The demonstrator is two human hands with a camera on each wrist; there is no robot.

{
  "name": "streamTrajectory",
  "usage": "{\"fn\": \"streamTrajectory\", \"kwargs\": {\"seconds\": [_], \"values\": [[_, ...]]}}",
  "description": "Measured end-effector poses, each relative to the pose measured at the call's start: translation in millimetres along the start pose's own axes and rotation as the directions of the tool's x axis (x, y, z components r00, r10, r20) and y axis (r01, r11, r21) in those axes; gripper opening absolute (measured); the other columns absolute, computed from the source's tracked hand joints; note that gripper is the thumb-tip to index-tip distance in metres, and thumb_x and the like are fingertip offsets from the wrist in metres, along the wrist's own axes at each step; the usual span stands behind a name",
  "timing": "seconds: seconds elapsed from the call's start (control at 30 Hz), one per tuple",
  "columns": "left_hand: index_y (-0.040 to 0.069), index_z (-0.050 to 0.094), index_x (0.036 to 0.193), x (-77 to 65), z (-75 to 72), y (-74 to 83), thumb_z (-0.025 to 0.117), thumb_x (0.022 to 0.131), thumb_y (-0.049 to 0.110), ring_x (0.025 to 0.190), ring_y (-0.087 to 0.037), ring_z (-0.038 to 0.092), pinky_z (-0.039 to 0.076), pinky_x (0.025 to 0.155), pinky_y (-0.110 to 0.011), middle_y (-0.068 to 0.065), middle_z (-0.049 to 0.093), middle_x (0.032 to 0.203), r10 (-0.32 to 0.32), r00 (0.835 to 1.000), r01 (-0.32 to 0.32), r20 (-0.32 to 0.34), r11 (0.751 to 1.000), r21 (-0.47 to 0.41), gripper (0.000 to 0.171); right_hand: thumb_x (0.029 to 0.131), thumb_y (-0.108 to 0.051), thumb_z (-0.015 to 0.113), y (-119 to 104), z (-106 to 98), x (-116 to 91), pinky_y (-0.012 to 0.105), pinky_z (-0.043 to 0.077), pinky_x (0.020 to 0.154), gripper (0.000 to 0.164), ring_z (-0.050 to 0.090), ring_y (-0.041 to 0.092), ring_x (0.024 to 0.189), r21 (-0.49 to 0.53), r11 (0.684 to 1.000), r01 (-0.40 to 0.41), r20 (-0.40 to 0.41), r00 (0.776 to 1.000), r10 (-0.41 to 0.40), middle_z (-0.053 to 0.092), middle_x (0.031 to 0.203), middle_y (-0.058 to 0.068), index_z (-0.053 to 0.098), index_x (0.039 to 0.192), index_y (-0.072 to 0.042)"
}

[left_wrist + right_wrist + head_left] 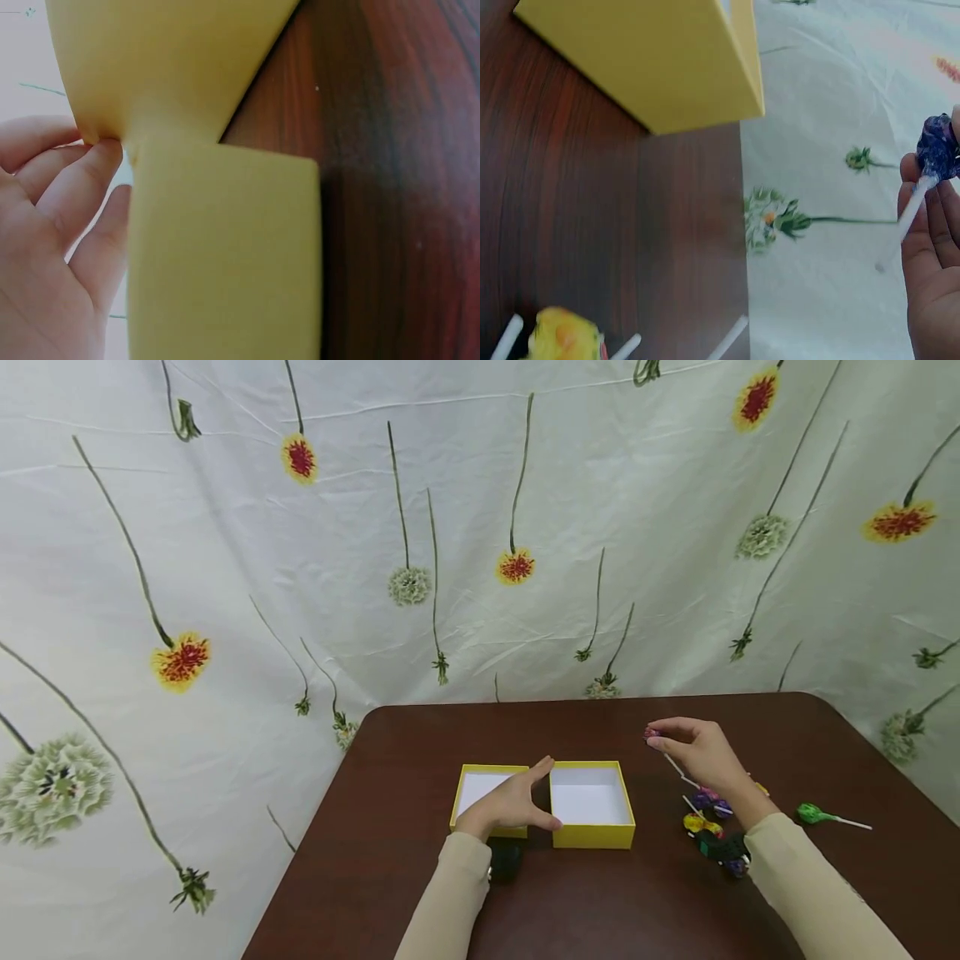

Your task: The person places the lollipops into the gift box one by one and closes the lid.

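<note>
The left hand spans the left side of a yellow box with a white inside, thumb at its front corner and index finger at its back corner. Fingertips meet the box's yellow wall in the left wrist view. A second, shallower yellow box part, also white inside, lies to the left, partly hidden by this hand. Right of the box, the right hand pinches a lollipop by its wrapped head above the table. Its wrapper looks dark purple in the right wrist view, with the white stick hanging free.
Several wrapped lollipops, including a yellow one, lie in a group below the right forearm. A green lollipop lies apart, farther right. The dark wooden table ends at a flower-printed white cloth behind.
</note>
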State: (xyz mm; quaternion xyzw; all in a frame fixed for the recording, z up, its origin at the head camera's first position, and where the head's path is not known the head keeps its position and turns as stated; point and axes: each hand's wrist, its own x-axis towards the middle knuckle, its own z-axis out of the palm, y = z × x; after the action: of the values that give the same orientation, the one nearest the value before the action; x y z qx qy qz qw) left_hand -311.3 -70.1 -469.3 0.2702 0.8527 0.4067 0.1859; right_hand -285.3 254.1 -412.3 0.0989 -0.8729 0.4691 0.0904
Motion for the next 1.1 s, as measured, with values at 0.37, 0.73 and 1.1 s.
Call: {"fn": "streamTrajectory", "kwargs": {"seconds": [0.37,0.73,1.1], "values": [[0.014,0.029,0.159,-6.2,4.2,2.1,0.081,0.081,0.026,0.153,-0.021,0.026,0.032,0.121,-0.047,-0.002,0.023,0.167,0.011,0.999,-0.011,-0.037,1.0,0.003,0.095,0.091,-0.017,0.073,-18.9,30.6,6.3,0.029,0.061,0.079,0.031,0.071,0.02,0.093,0.054,0.998,-0.025,0.143,0.99,0.017,0.073,0.111,0.016,0.072,0.117,0.0],[0.013,0.032,0.158,-3.7,3.9,4.8,0.083,0.08,0.029,0.152,-0.022,0.028,0.029,0.122,-0.048,-0.002,0.024,0.167,0.011,0.999,-0.011,-0.053,1.0,0.003,0.095,0.089,-0.011,0.074,-31.7,67.9,18.2,0.027,0.06,0.077,0.023,0.071,0.019,0.089,0.1,0.993,0.057,0.321,0.943,-0.086,0.076,0.104,0.013,0.075,0.11,0.0],[0.008,0.034,0.157,-2.7,6.8,1.9,0.085,0.077,0.033,0.151,-0.026,0.031,0.031,0.121,-0.051,-0.006,0.027,0.166,0.027,0.997,-0.025,-0.068,0.999,0.027,0.098,0.087,-0.012,0.077,-20.0,97.4,14.4,0.026,0.059,0.072,0.02,0.068,0.013,0.08,0.091,0.995,0.048,0.387,0.919,-0.079,0.077,0.097,0.01,0.078,0.104,-0.001]]}}
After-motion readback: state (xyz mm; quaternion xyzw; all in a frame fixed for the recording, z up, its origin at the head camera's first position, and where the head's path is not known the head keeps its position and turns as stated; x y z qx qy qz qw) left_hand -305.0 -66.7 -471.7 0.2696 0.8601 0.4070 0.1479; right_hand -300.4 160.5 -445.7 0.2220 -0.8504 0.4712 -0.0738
